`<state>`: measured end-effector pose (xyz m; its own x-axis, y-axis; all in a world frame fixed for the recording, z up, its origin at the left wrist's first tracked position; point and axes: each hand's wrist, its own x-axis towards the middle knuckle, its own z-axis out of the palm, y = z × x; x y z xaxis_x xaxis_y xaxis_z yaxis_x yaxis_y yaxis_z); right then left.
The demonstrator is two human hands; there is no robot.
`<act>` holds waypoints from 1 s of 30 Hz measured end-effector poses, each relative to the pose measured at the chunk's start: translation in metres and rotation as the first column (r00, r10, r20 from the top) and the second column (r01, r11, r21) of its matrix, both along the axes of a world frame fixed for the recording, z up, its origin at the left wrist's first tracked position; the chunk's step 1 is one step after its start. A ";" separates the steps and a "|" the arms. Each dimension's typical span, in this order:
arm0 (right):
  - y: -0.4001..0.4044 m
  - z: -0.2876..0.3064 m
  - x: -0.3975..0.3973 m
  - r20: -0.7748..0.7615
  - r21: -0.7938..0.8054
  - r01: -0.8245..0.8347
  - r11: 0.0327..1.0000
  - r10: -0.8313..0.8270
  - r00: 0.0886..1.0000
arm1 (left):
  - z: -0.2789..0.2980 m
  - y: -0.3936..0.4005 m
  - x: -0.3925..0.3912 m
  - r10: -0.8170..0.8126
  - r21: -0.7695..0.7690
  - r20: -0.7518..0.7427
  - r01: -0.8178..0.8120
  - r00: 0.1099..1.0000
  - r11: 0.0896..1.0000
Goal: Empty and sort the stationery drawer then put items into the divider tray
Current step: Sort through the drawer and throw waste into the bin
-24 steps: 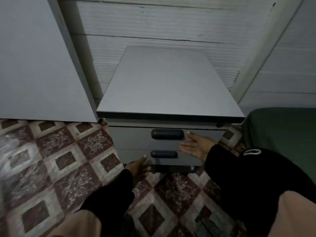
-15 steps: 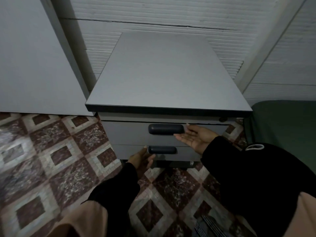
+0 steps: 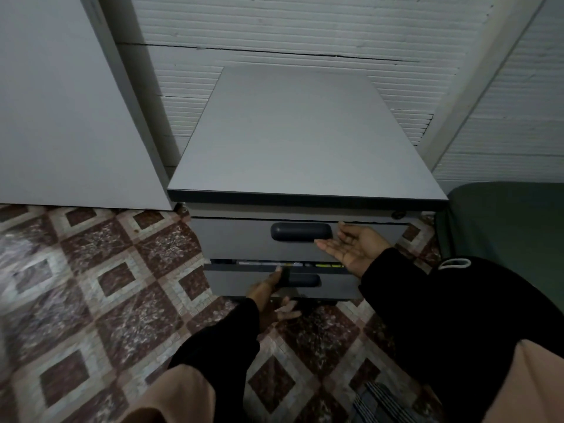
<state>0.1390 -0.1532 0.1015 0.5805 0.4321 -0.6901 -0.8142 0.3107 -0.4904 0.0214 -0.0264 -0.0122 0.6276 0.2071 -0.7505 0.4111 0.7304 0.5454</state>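
Grey two-drawer cabinet (image 3: 305,141) at centre frame, flat top bare, set against a white ribbed wall (image 3: 305,25). Lower drawer (image 3: 244,283) pulled out slightly, leaving a narrow gap along its top edge at centre frame; in that gap, thin slivers of contents (image 3: 274,264) (pale and yellowish strips, probably stationery, too dim and narrow to name). Upper drawer (image 3: 232,239) closed, dark oblong handle (image 3: 300,231) on its front.

Left hand (image 3: 270,296) at lower centre, on the dark handle of the lower drawer (image 3: 302,281): thumb up over the handle's left end, other fingers curled beneath and partly blurred, so gripping it as far as the view allows. Right hand (image 3: 354,244) right of centre, palm turned up and fingers spread straight, holding nothing, fingertips just beside the right end of the upper handle and in front of the upper drawer face. Both arms in black sleeves (image 3: 457,315), tan cloth (image 3: 171,398) at the lower edge of the frame.

Small round lock (image 3: 398,214) under the cabinet top at its right end. Large pale grey panel (image 3: 61,102) filling the upper left. Patterned floor (image 3: 91,285) of dark red and cream diamonds across the lower left. Dark green upholstered edge (image 3: 512,218) at the right. Striped fabric (image 3: 375,401) at the bottom right.
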 end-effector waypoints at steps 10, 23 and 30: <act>-0.032 -0.028 -0.012 0.277 -0.884 -0.225 0.409 0.848 0.453 | 0.049 0.036 -0.051 -0.336 0.725 -0.664 0.685 0.668 -0.071; -0.062 -0.080 -0.042 -0.491 -0.871 0.034 -0.491 0.862 -0.124 | 0.038 0.067 -0.081 -0.314 0.465 -0.881 0.775 0.355 -0.429; -0.080 -0.077 -0.063 -0.556 -0.822 0.003 -0.570 0.801 -0.221 | 0.062 0.040 -0.114 -0.300 0.277 -0.943 0.848 0.148 -0.452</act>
<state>0.0756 -0.2334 0.0250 0.5458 0.3453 -0.7635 0.6595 -0.7391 0.1371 -0.0923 0.0139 0.0500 0.6505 0.3487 -0.6747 0.4024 -0.9117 -0.0832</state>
